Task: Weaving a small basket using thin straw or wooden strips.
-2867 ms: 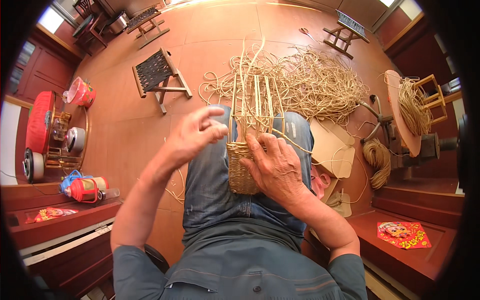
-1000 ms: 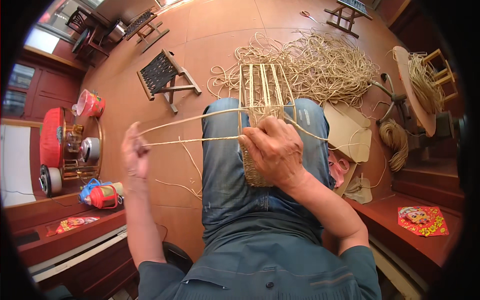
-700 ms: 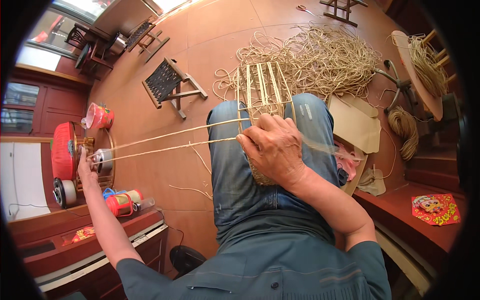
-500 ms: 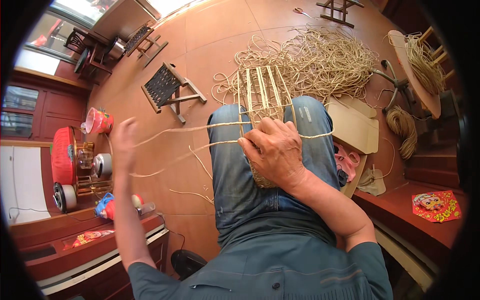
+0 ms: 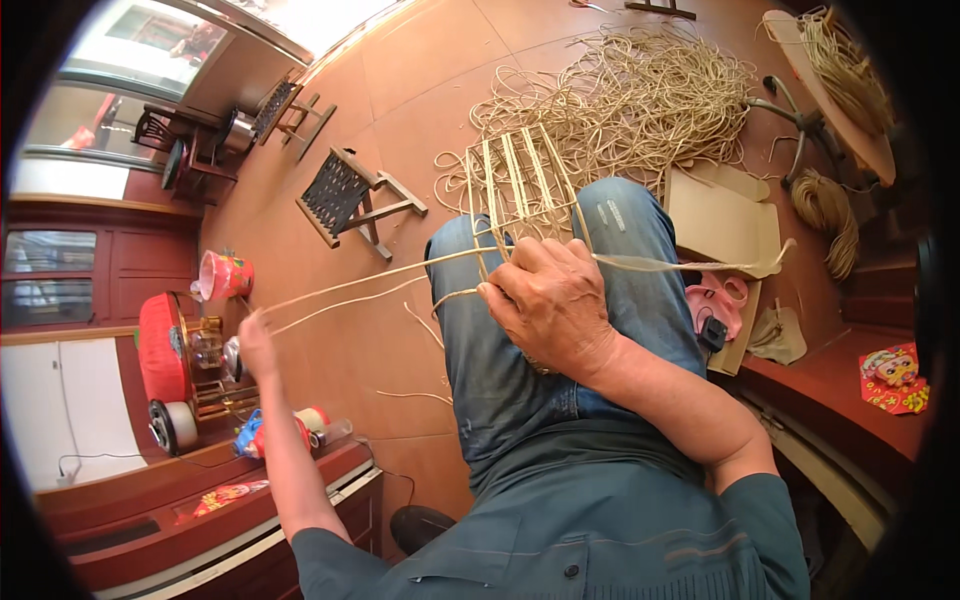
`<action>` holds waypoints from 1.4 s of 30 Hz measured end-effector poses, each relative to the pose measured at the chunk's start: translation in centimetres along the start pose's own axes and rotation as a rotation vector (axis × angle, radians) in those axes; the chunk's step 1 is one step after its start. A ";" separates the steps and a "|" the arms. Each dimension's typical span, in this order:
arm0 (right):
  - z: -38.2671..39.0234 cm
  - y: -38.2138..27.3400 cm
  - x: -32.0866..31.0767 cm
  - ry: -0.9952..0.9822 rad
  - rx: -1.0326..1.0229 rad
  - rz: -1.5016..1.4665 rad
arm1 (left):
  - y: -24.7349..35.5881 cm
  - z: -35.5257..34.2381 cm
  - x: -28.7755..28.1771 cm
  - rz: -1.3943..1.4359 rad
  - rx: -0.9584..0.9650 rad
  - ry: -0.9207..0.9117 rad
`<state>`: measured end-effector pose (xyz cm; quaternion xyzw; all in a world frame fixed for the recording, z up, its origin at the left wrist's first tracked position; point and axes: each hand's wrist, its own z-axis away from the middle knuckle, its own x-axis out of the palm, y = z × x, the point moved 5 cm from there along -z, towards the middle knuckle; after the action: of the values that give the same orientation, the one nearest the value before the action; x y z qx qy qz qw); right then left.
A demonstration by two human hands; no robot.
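A narrow frame [image 5: 523, 172] of thin bars and pale strands, partly woven with cord, rests between my knees. My right hand [image 5: 555, 305] is closed over its near part, which its fingers and back largely hide. Out to the left, my left hand [image 5: 257, 345] pinches tan cord [image 5: 370, 277]. Two strands run from that hand toward the frame, the upper one nearly straight, the lower one slightly bowed. On the right of the frame, a cord tail [image 5: 700, 266], blurred in part, reaches past my knee and curls up at its tip.
A big tangled heap of cord [image 5: 620, 105] covers the floor beyond the frame. Flattened cardboard [image 5: 725, 225] lies beside my right knee, near a pink bag [image 5: 715, 305]. A woven-seat stool [image 5: 345, 195] stands front left, and a red bucket [image 5: 222, 275] at the left.
My left hand has moved downward in view, still with the cord. The cord right of the frame has swung from a short loop to a longer stretched tail. My right hand keeps its hold.
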<state>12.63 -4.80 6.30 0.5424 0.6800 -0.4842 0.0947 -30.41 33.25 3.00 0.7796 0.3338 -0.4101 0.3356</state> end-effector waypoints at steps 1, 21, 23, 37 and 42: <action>0.1 0.3 0.0 0.004 0.011 0.008 | -3.7 -0.9 -1.0 -0.046 -0.516 -0.054; 0.3 0.5 0.1 0.021 0.026 0.010 | 1.0 3.1 4.6 0.305 -0.570 -0.033; -0.3 -1.0 0.7 0.022 -0.025 -0.095 | -11.4 5.2 -2.0 0.141 -0.653 -0.001; 0.3 0.7 0.1 0.030 0.066 0.003 | 32.2 5.1 8.2 0.788 -0.099 -0.415; 0.3 0.6 0.4 0.048 0.039 -0.010 | 5.3 8.4 5.9 0.345 -0.240 -0.088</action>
<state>12.85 -4.85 5.56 0.5523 0.6751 -0.4847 0.0655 -27.06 25.08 -4.50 0.7608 0.2269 -0.3376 0.5057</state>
